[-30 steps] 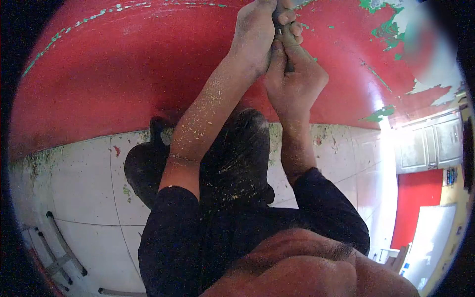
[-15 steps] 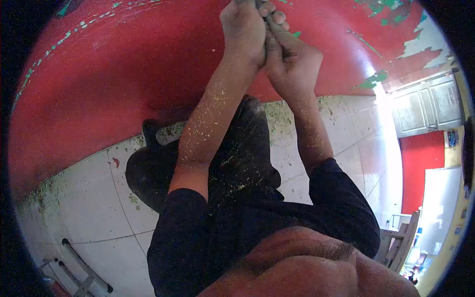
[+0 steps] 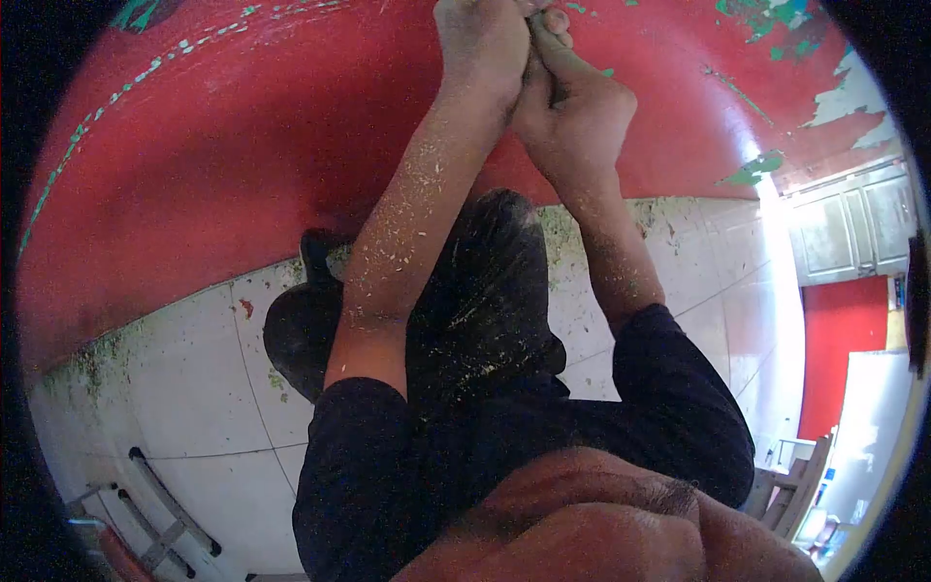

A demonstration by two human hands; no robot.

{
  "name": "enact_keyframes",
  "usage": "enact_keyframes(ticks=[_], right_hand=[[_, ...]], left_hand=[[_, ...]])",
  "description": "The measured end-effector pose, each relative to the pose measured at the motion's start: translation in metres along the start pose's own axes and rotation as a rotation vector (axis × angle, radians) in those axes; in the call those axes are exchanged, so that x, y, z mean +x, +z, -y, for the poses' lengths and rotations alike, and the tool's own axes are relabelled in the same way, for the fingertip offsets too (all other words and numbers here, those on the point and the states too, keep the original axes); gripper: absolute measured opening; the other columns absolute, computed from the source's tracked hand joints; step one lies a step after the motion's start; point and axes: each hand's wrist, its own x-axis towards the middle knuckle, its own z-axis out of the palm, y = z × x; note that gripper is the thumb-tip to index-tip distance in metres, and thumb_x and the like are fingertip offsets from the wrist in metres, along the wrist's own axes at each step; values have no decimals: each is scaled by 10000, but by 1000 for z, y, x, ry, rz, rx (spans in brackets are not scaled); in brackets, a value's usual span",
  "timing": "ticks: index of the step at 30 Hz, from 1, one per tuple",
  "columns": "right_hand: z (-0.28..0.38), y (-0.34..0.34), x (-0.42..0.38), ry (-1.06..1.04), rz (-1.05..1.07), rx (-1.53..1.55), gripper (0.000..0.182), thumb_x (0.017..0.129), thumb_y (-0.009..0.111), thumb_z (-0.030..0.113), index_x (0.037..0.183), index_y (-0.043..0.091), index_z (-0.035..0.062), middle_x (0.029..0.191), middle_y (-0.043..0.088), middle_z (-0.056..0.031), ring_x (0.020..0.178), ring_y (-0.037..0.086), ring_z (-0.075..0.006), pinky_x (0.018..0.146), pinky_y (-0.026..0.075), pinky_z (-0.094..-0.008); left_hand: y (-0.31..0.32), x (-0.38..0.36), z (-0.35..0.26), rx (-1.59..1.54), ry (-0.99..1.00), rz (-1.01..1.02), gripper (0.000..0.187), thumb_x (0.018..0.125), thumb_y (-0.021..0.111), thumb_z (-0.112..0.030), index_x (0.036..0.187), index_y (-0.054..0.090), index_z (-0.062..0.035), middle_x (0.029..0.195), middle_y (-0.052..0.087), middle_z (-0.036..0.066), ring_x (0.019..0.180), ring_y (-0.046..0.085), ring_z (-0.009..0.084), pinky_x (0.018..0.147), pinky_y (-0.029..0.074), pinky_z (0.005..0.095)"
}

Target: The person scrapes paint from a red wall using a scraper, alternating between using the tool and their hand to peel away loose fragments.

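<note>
My left hand (image 3: 483, 47) and my right hand (image 3: 579, 112) meet at the top edge, in front of a red wall (image 3: 262, 165). Both are closed, with fingers wrapped and pressed together. Whatever they grip is hidden by the fingers and cut off by the frame edge. The right thumb points up beside the left hand. Pale flakes and dust cling to both forearms, most thickly on the left one. Green and whitish patches (image 3: 761, 167) show where the red coat has come off.
Crumbs and green flakes (image 3: 102, 359) lie on the white tiled floor (image 3: 194, 388) along the wall's foot. My dark-clothed knees (image 3: 495, 281) are close to the wall. Metal legs of a stand (image 3: 170, 500) are at lower left. Pale cabinet doors (image 3: 853, 223) and a wooden frame (image 3: 800, 485) stand at right.
The whole view has shifted slightly, with the floor and wall marks moving a little right in the frame. Both hands remain closed together at the top edge.
</note>
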Motion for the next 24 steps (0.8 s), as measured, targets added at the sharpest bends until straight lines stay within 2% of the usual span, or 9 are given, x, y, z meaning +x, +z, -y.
enact_keyframes(ticks=[3,6,10,11,14,18,21,23,24], right_hand=[[-3,-3,-2,-41,-45,61,282,909,620,76,1173,715,51,948,711,-220,864,748,-251,699,559,-317],[4,2,6,1,-32,65,289,912,616,65,1186,706,44,950,713,-217,850,749,-220,709,560,-317],[11,-6,6,-27,8,57,307,919,612,69,1215,696,57,922,705,-226,769,726,-142,684,551,-301],[15,-5,6,-22,13,61,312,920,611,70,1220,694,60,917,703,-229,752,723,-133,674,550,-300],[17,-3,8,93,19,36,326,914,608,59,1230,686,53,929,702,-234,737,735,-157,646,556,-310],[14,-8,7,-18,37,-32,344,898,607,48,1232,688,68,924,695,-237,773,748,-209,656,559,-322],[3,-5,5,-18,-1,-9,345,888,607,57,1218,700,91,926,669,-257,824,744,-285,678,558,-342],[15,0,18,-35,8,-11,346,891,598,39,1220,697,81,966,686,-243,877,744,-272,719,563,-335],[19,-5,17,-44,40,-45,338,892,596,28,1213,696,64,978,688,-243,890,743,-240,728,563,-332]], left_hand=[[5,-13,-1,-128,-170,-75,337,1082,394,-343,865,471,-97,670,437,4,579,499,167,547,475,328],[2,8,-6,146,85,67,358,1081,394,-354,854,476,-89,665,441,3,567,499,166,536,478,334],[1,-5,-14,-17,-50,-15,370,1080,392,-342,830,478,-83,664,446,6,569,513,168,537,484,345],[2,-8,-13,47,-72,-68,373,1079,392,-336,818,475,-83,661,443,9,567,507,166,537,484,343],[-3,5,-14,75,53,32,372,1077,402,-339,819,479,-82,665,450,13,568,505,171,544,486,340],[-5,-4,-3,-67,-121,10,388,1075,390,-347,807,475,-78,675,465,27,566,508,175,548,487,332],[-1,3,-16,11,-19,13,382,1072,394,-339,799,471,-83,652,459,26,542,494,178,518,473,328],[4,12,-24,14,8,31,389,1073,401,-346,797,469,-80,637,453,27,539,500,184,506,463,328],[3,6,-17,20,-39,39,386,1073,401,-345,804,472,-77,641,456,26,543,501,182,511,463,329]])
